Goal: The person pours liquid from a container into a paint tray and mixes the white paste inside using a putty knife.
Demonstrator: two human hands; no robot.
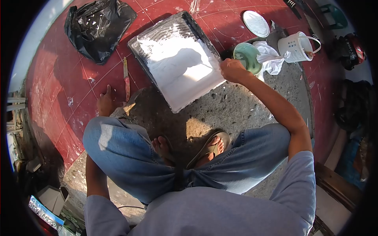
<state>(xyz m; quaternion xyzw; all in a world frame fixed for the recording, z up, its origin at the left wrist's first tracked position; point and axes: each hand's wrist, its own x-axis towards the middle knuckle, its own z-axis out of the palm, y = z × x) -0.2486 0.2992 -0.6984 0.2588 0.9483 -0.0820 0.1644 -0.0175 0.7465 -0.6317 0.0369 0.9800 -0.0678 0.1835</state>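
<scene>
A black tray [140,59] filled with white paint [173,74] lies tilted across the floor in front of me. At the tray's right edge is my right hand [232,70], its fingers curled; whether they grip the rim or something small is hidden. A green bowl [247,58] stands just beyond that hand, with a white cloth [269,59] against it. My left hand [106,103] rests on the red tiles beside my knee, fingers apart and holding nothing. A knife-like tool with a red handle [127,88] lies a little to its right.
A black plastic bag [96,29] lies at the upper left. A white round lid [256,23] and a white perforated basket [295,47] are at the upper right. My sandalled feet [212,149] are on rough concrete [236,110]. A license plate [45,212] is at the lower left.
</scene>
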